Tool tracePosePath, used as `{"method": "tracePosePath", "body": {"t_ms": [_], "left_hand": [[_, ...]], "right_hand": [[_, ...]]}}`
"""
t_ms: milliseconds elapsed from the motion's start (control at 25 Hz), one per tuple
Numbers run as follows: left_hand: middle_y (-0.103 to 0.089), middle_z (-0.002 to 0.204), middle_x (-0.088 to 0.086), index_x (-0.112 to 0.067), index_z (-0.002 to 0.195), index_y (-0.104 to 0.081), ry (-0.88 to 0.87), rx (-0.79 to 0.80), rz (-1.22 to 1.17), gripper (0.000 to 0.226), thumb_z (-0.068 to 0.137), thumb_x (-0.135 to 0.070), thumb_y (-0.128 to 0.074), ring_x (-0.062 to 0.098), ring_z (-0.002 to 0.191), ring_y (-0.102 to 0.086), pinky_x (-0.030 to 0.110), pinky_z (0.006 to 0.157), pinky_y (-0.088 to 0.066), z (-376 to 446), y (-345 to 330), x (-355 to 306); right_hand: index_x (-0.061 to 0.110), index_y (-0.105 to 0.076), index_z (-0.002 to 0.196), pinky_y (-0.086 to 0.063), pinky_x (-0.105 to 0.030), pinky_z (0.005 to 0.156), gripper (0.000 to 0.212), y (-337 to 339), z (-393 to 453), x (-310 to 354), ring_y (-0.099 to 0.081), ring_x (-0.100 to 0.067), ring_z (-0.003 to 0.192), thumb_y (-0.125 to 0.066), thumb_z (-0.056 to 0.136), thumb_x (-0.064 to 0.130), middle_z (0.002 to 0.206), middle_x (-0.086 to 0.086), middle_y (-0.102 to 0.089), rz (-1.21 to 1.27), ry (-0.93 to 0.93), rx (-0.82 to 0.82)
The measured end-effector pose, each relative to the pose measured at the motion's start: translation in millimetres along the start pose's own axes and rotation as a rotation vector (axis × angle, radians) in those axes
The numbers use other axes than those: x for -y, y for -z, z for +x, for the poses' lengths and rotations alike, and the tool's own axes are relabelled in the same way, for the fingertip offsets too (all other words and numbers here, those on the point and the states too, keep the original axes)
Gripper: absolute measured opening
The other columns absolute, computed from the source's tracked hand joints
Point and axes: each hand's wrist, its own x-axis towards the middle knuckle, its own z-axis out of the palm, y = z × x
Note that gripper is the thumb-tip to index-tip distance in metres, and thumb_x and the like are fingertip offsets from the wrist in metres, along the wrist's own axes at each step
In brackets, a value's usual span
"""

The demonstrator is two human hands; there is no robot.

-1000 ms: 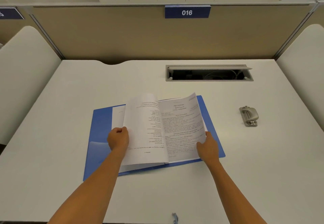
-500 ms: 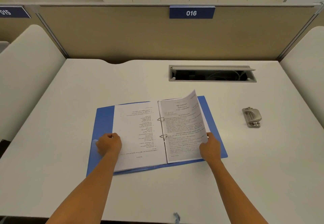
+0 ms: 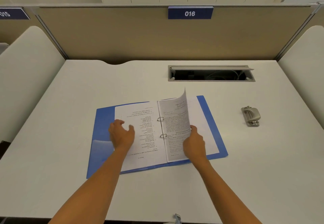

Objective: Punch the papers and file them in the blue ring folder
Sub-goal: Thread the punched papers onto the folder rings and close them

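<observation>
Your right hand (image 3: 193,144) now pinches a printed sheet (image 3: 177,127) and has lifted it upright off the papers (image 3: 201,127). Your left hand (image 3: 121,134) has let go, fingers spread over the left page (image 3: 143,136). The blue ring folder (image 3: 103,129) lies open mid-tabletop (image 3: 70,92), hole punch (image 3: 250,116) at 3 o'clock.

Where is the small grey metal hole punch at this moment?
In the head view, the small grey metal hole punch lies on the white desk, to the right of the open blue ring folder, below the cable slot.

Left hand (image 3: 121,134) loosely spread, palm down; right hand (image 3: 193,142) pinching, fingers curled
</observation>
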Motion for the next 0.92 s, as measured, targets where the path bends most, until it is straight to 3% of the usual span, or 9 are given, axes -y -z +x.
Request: {"method": "tracePosePath", "body": {"t_ms": [80, 160, 240, 280, 400, 520, 640, 760, 920], "left_hand": [[-0.063, 0.099, 0.003, -0.01, 0.094, -0.064, -0.076, 0.19, -0.191, 0.023, 0.091, -0.034, -0.064, 0.016, 0.093, -0.055, 0.031, 0.082, -0.047, -9.9, -7.6, -21.4], [-0.069, 0.093, 0.0, -0.01, 0.093, -0.071, -0.032, 0.471, -0.379, 0.038, 0.093, -0.045, -0.057, 0.011, 0.089, -0.06, 0.024, 0.076, -0.045, -18.9, -11.0, -44.0], [-0.072, 0.099, 0.001, -0.01, 0.1, -0.072, 0.079, 0.646, -0.526, 0.036, 0.093, -0.042, -0.058, 0.012, 0.091, -0.064, 0.023, 0.075, -0.047, -24.4, -12.9, -57.8], [-0.072, 0.103, 0.002, -0.012, 0.103, -0.07, 0.118, 0.66, -0.557, 0.028, 0.093, -0.037, -0.061, 0.014, 0.092, -0.066, 0.023, 0.075, -0.05, -24.8, -14.5, -58.7], [-0.069, 0.112, 0.006, -0.013, 0.113, -0.067, 0.128, 0.558, -0.445, 0.023, 0.092, -0.023, -0.064, 0.02, 0.094, -0.066, 0.031, 0.08, -0.055, -19.9, -13.3, -51.5], [-0.068, 0.112, 0.007, -0.012, 0.111, -0.065, 0.181, 0.5, -0.405, 0.022, 0.093, -0.024, -0.064, 0.024, 0.096, -0.065, 0.035, 0.082, -0.055, -11.3, -8.5, -34.8], [-0.066, 0.107, 0.005, -0.011, 0.108, -0.065, 0.245, 0.436, -0.35, 0.021, 0.093, -0.026, -0.063, 0.025, 0.095, -0.063, 0.036, 0.081, -0.053, -6.1, -1.4, -17.6], [-0.063, 0.1, 0.004, -0.008, 0.106, -0.066, 0.271, 0.335, -0.252, 0.021, 0.093, -0.024, -0.063, 0.024, 0.092, -0.06, 0.035, 0.079, -0.051, -0.8, 5.1, -1.7], [-0.062, 0.082, 0.006, -0.005, 0.08, -0.061, 0.252, 0.269, -0.151, 0.02, 0.091, -0.021, -0.065, 0.025, 0.081, -0.06, 0.029, 0.067, -0.047, 10.4, 11.6, 17.6]], "right_hand": [[0.017, -0.037, 0.138, -0.057, -0.038, 0.082, 0.04, -14.0, -15.3, 18.2, -0.064, -0.027, 0.1, -0.044, 0.099, 0.017, 0.122, -0.006, -0.06, -0.007, 0.075, 0.058], [0.02, -0.032, 0.144, -0.054, -0.039, 0.092, 0.045, -29.4, -32.3, 31.2, -0.06, -0.026, 0.11, -0.04, 0.1, 0.016, 0.131, -0.006, -0.056, -0.024, 0.165, 0.107], [0.022, -0.027, 0.147, -0.046, -0.035, 0.102, 0.047, -42.7, -47.0, 37.9, -0.051, -0.022, 0.125, -0.038, 0.101, 0.022, 0.144, -0.002, -0.045, -0.027, 0.231, 0.16], [0.023, -0.027, 0.148, -0.043, -0.034, 0.105, 0.048, -47.5, -51.0, 38.7, -0.047, -0.019, 0.129, -0.038, 0.101, 0.03, 0.147, 0.002, -0.041, -0.025, 0.256, 0.177], [0.028, -0.038, 0.139, -0.049, -0.032, 0.1, 0.053, -47.9, -46.2, 32.2, -0.052, -0.014, 0.121, -0.043, 0.094, 0.054, 0.138, 0.008, -0.049, 0.1, 0.247, 0.159], [0.026, -0.047, 0.126, -0.051, -0.019, 0.08, 0.041, -32.9, -20.2, 10.8, -0.058, -0.009, 0.105, -0.053, 0.092, 0.049, 0.122, 0.008, -0.058, 0.222, 0.162, 0.001], [0.016, -0.045, 0.13, -0.044, -0.027, 0.089, 0.05, -17.2, 9.1, -25.4, -0.052, -0.02, 0.115, -0.065, 0.088, 0.033, 0.128, -0.002, -0.054, 0.093, 0.059, -0.152], [0.012, -0.037, 0.138, -0.042, -0.044, 0.099, 0.078, -4.6, 27.7, -57.3, -0.043, -0.032, 0.126, -0.075, 0.076, 0.043, 0.137, -0.012, -0.044, -0.12, -0.162, -0.194], [0.008, -0.029, 0.139, -0.042, -0.045, 0.098, 0.099, 3.8, 36.1, -75.3, -0.04, -0.034, 0.125, -0.078, 0.067, 0.055, 0.136, -0.015, -0.038, -0.287, -0.274, -0.181]]}}
